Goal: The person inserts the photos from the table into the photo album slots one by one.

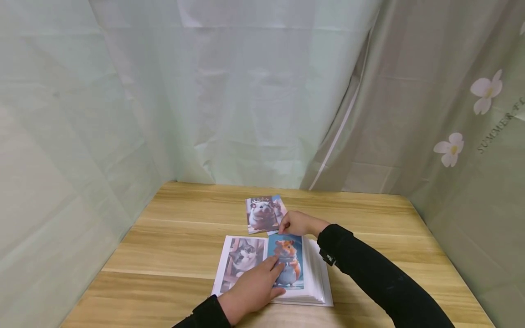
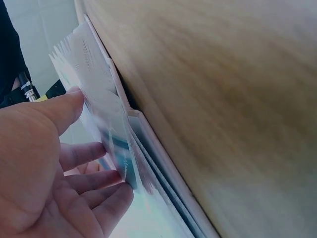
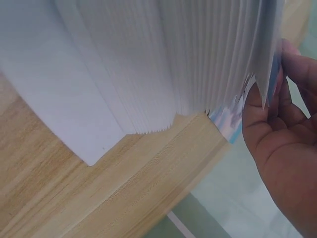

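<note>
A photo album (image 1: 318,273) lies spread on the table, its sleeve pages fanned at the right. On its left page is a grey-and-white cat picture (image 1: 244,256). The right page bears a blue hamster picture card (image 1: 294,255). My right hand (image 1: 302,223) pinches the card's top edge between thumb and fingers; the right wrist view shows the card's blue edge (image 3: 273,82) at the fingertips beside the sleeve. My left hand (image 1: 255,284) rests over the lower middle of the album, its extended fingers touching the clear sleeve (image 2: 111,119) near the spine.
Just behind the album lie a few loose picture cards (image 1: 260,215), the top one with a crowned white hamster. The wooden table (image 1: 172,255) reaches back to pale hanging curtains (image 1: 262,100) on three sides.
</note>
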A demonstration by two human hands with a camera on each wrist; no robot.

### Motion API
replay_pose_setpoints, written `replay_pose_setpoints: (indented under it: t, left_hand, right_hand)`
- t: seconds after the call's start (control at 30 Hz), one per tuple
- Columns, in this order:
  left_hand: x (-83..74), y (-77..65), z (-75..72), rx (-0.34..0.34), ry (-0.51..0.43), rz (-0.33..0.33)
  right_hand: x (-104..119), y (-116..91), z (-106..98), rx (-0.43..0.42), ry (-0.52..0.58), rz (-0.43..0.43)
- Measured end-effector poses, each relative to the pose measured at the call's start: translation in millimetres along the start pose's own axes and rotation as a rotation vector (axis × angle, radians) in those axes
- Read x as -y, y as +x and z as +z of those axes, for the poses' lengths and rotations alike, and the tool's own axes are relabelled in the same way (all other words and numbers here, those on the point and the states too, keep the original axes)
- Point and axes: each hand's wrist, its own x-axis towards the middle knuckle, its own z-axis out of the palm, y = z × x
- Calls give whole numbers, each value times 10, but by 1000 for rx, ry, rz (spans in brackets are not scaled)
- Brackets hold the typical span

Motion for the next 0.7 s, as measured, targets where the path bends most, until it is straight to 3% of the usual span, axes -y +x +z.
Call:
replay_pose_setpoints:
  t: [0.23,0.57,0.7]
  left_hand:
    - [3,7,1,-10,-3,6]
    - [31,25,40,-29,12,17]
    - [28,24,31,-17,3,12]
  right_hand:
    - [-4,-12,-6,19,38,26]
    - [29,-1,-13,41,37,-29]
    - [51,-16,-13,40,41,14]
